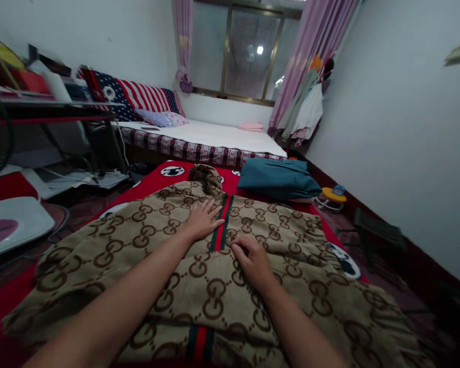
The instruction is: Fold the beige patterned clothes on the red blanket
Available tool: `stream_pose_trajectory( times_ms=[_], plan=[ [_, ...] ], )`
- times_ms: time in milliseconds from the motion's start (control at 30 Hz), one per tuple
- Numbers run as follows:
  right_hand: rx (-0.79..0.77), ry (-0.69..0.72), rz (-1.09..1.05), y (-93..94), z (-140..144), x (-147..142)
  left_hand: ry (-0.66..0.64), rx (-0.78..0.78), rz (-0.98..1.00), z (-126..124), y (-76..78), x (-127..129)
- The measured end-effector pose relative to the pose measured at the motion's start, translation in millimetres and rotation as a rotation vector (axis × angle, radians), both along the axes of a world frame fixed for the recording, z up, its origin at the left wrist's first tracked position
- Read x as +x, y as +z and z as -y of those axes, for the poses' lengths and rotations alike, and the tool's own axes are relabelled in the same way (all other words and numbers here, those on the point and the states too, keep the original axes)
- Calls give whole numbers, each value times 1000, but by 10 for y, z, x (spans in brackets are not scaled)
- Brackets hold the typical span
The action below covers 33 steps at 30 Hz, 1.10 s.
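Observation:
A large beige garment [199, 268] with a brown interlocking-G pattern lies spread in front of me, a green-red-green stripe [220, 230] running across it. My left hand [203, 220] rests flat on the cloth, fingers spread, with its fingertips at the stripe. Just right of the stripe, my right hand [251, 258] is closed, thumb and forefinger pinching a bit of the garment's fabric. A bunched end [206, 175] of the cloth stands up at the far side. Under the garment is a red cover [159, 177] with black-and-white round prints.
Folded teal cloth [278, 177] lies beyond the garment. Further back stands a bed [214, 133] with pillows. A cluttered desk [49, 107] and a white chair [13, 225] are at the left. A yellow stool [333, 195] stands by the right wall.

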State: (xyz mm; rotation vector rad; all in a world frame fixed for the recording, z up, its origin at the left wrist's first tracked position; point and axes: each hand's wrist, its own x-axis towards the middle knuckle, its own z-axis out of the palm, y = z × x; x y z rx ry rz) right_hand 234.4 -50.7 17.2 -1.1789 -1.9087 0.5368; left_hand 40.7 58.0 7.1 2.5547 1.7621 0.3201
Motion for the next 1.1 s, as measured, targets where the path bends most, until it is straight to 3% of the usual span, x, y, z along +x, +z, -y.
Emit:
stream_pose_trajectory(
  times_ms=[200,400,533,633,733,833,967,1100],
  plan=[
    [32,-51,65,80,58,75,-17,11,-33,-22,-2,-63],
    [30,-195,493,362,449,702,-26,19,6,-32,-29,-73],
    [124,-214,526,318,869,1118,-107,158,217,-19,-36,-79],
    [135,-159,553,222,1134,1282,-196,259,435,69,48,-48],
    [90,-106,633,236,1330,1410,-250,231,589,305,233,-9],
    [14,-24,739,355,1484,1585,-352,26,620,704,478,-32],
    [-36,2,813,438,1587,1792,-569,-297,385,1300,692,-157],
    [-16,-45,779,363,1478,1783,-635,-259,163,1621,648,-179]
  ],
)
